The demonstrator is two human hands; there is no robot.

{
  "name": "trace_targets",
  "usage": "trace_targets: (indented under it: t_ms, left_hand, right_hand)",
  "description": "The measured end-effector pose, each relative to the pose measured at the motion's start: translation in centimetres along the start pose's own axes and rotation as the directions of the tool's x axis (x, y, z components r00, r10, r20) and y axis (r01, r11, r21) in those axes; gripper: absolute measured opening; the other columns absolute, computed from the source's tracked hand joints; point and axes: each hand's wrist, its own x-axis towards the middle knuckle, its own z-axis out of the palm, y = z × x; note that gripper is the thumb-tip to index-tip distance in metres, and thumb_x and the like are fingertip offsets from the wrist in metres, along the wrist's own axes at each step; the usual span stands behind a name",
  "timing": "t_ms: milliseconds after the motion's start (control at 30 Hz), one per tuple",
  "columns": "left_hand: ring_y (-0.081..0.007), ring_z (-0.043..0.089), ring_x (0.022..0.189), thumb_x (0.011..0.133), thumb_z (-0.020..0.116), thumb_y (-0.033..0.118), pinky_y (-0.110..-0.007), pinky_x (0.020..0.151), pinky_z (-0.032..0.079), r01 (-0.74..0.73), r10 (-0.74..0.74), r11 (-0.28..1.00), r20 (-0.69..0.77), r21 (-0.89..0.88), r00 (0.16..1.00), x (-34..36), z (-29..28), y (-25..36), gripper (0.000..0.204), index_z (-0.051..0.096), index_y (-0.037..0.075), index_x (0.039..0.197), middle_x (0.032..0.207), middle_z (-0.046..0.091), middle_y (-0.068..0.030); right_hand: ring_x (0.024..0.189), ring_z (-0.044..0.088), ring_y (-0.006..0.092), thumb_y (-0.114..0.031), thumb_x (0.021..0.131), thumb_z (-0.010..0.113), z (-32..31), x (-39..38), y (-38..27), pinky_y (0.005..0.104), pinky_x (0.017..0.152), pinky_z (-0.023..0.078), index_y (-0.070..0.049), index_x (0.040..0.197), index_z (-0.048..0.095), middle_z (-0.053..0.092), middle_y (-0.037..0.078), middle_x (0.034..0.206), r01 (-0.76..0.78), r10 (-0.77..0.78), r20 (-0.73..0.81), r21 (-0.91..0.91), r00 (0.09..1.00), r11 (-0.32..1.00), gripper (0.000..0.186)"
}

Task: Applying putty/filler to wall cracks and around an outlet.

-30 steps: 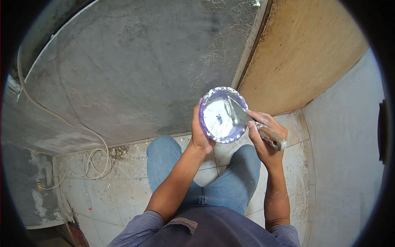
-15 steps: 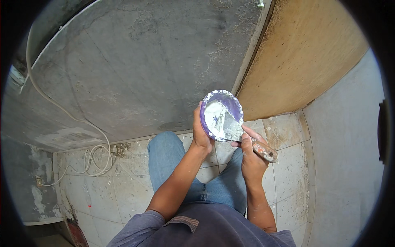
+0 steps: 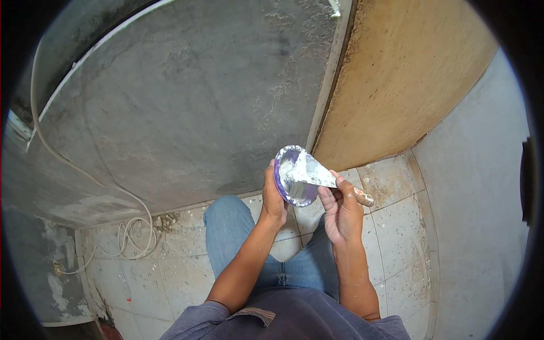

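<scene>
The left hand (image 3: 274, 198) has its fingers curled around the side of the purple tub (image 3: 277, 178), which is tilted and smeared with white paste (image 3: 287, 169). The right hand (image 3: 345, 218) has its fingers closed on the knife (image 3: 326, 177), whose paste-coated blade lies across the tub's mouth. Both are held above the tiled floor (image 3: 187, 286), which is speckled and stained. A grey wall (image 3: 187, 113) rises ahead, meeting a tan board (image 3: 408, 73) just beyond the tub; a pale wall (image 3: 473, 215) bounds the right. Floor extends either side of the knees (image 3: 229, 218), with a coiled cable (image 3: 149, 226) at left.
</scene>
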Motion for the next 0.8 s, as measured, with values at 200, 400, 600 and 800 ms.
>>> trace_targets:
  t_ms: [200, 400, 600, 800]
  left_hand:
    - [-0.0215, 0.057, 0.113, 0.095, 0.034, 0.051, -0.038, 0.098, 0.045, 0.219, -0.202, 0.961, 0.114, -0.167, 0.973, -1.8, 1.1, 0.7, 0.055, 0.055, 0.011, 0.126, 0.123, 0.06, -0.0058]
    - [-0.0273, 0.059, 0.113, 0.092, 0.032, 0.05, -0.045, 0.098, 0.047, 0.346, -0.3, 0.912, 0.217, -0.219, 0.929, -2.7, 1.2, 1.0, 0.057, 0.057, 0.01, 0.124, 0.121, 0.062, -0.0083]
    - [-0.0278, 0.057, 0.116, 0.091, 0.031, 0.052, -0.046, 0.1, 0.045, 0.427, -0.381, 0.883, 0.237, -0.193, 0.894, -3.3, 3.3, 1.7, 0.059, 0.055, 0.011, 0.127, 0.125, 0.06, -0.0084]
    - [-0.0264, 0.055, 0.12, 0.091, 0.031, 0.053, -0.044, 0.102, 0.044, 0.461, -0.403, 0.868, 0.283, -0.185, 0.871, -3.4, 3.4, 1.9, 0.061, 0.053, 0.011, 0.13, 0.128, 0.058, -0.0089]
  right_hand:
    - [0.093, 0.064, 0.0194, -0.015, 0.092, 0.059, 2.1, 1.1, -3.6, 0.0305, 0.082, 0.058, 0.01, 0.116, 0.054, 0.061, 0.016, 0.106, 0.154, -0.162, 0.11, 0.076, 0.981, 0.985, 0.035]
    - [0.106, 0.06, 0.022, -0.018, 0.096, 0.051, 7.4, 2.8, -8.8, 0.0337, 0.093, 0.054, 0.011, 0.123, 0.051, 0.059, 0.016, 0.116, 0.455, -0.503, 0.27, 0.222, 0.821, 0.862, 0.04]
    - [0.105, 0.061, 0.0218, -0.01, 0.097, 0.05, 14.4, 5.2, -11.9, 0.037, 0.092, 0.055, 0.01, 0.124, 0.049, 0.052, 0.018, 0.125, 0.816, -0.812, 0.374, 0.2, 0.448, 0.543, 0.034]
    - [0.092, 0.064, 0.0237, -0.002, 0.089, 0.06, 16.0, 9.3, -10.3, 0.035, 0.082, 0.055, 0.008, 0.117, 0.058, 0.061, 0.018, 0.112, 0.956, -0.788, 0.576, -0.039, -0.215, -0.29, 0.03]
